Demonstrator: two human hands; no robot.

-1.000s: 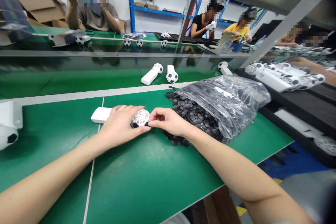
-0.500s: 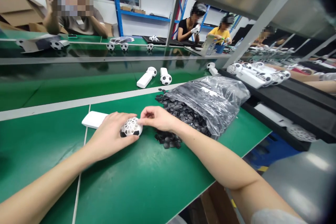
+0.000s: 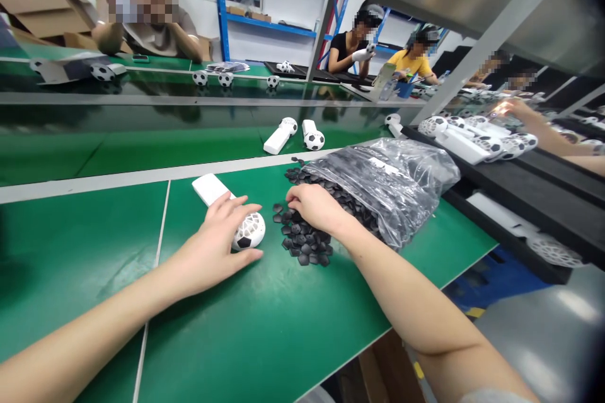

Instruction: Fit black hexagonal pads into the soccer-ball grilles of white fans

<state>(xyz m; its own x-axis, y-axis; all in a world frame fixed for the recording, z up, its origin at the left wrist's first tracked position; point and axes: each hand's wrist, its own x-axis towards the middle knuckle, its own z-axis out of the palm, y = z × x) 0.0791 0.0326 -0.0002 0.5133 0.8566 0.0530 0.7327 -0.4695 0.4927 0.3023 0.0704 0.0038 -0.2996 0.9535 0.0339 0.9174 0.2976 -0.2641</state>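
A white handheld device with a football-shaped head [image 3: 249, 230] lies on the green table, its flat white handle [image 3: 211, 191] pointing away to the left. My left hand [image 3: 220, 236] is curved round the ball head, thumb on the near side and fingers over the far side. The head shows an open white lattice and a black pentagon low on its side. Over a heap of small black pentagon pieces [image 3: 305, 244], my right hand [image 3: 316, 204] has its fingers curled together; whatever is between the fingertips is hidden.
A clear plastic bag [image 3: 392, 170] spills black pieces beside my right forearm. Two finished-looking devices [image 3: 280, 136] lie beyond the pale strip. At right, a black tray [image 3: 510, 179] carries several more. Co-workers [image 3: 357, 44] sit across the line; metal posts [image 3: 491, 31] slant at right.
My right hand has left the ball head and moved right to the black pieces. The device has turned, its handle swinging farther away, and my left hand's grip on it has loosened.
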